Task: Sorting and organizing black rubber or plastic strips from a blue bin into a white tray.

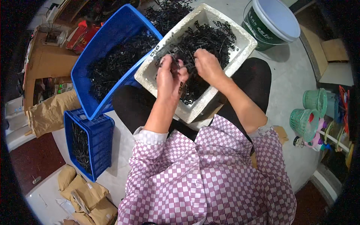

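Seen with the white foam box (245, 45) as the clock's centre, small black parts (213, 37) lie heaped inside it, spreading from twelve o'clock down to six. The left hand (172, 77) is over the box's eight o'clock side, palm up, its fingers curled around a few of these parts, slightly blurred. At three o'clock, the right hand (209, 67) reaches its bent fingers down to the heap; whether it grips a piece I cannot tell.

Just beside the box, at nine o'clock, a large blue tub (90, 56) holds more black parts. A smaller blue crate (100, 142), also holding black pieces, stands at eight o'clock. A green-and-white bucket (262, 30) is at two o'clock, with green baskets (315, 101) farther off at four.
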`<state>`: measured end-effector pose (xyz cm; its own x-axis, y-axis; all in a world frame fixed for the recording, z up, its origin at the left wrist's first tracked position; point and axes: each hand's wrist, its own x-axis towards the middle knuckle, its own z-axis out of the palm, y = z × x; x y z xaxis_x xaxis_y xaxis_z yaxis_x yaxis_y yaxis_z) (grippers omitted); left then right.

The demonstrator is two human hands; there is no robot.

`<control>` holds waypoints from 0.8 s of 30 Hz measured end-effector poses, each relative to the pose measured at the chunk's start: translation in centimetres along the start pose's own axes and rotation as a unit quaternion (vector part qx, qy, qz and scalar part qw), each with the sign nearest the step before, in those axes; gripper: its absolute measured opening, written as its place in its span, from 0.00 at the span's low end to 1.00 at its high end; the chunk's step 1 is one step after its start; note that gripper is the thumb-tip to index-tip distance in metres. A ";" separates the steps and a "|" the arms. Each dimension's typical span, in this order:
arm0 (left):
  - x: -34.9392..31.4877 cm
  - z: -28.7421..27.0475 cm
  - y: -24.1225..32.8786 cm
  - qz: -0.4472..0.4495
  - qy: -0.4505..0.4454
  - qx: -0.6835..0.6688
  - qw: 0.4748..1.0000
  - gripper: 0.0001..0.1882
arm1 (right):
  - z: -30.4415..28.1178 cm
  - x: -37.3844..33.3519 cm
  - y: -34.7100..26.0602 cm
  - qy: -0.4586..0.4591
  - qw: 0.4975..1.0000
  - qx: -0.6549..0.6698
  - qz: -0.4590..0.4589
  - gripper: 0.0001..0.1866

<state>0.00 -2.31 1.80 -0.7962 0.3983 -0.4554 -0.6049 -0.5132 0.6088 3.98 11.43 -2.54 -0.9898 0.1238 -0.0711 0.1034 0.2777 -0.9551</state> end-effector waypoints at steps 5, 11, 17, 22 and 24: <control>-1.3 1.4 -0.3 0.076 0.019 0.098 0.992 0.12 | -1.8 0.7 -1.1 -0.023 0.967 0.229 0.112 0.08; -0.8 1.1 -1.4 0.179 -0.023 0.165 0.970 0.10 | -0.9 0.0 -2.7 -0.079 0.894 0.429 0.104 0.07; -0.8 1.2 -1.9 0.179 -0.033 0.175 0.968 0.10 | -0.4 1.0 0.2 -0.008 0.984 0.176 0.005 0.08; -1.2 1.2 -1.7 0.165 -0.031 0.203 0.965 0.10 | -2.3 1.9 -0.7 0.148 0.986 -0.065 -0.028 0.08; -1.1 1.1 -1.7 0.154 -0.019 0.218 0.964 0.10 | -3.2 1.3 -1.7 0.051 0.958 0.263 0.101 0.07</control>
<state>1.91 -1.04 1.92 -0.9316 0.3099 -0.1897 -0.2718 -0.2479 0.9299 2.85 14.18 -0.11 -0.9371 0.2250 -0.2668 0.2011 -0.2768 -0.9397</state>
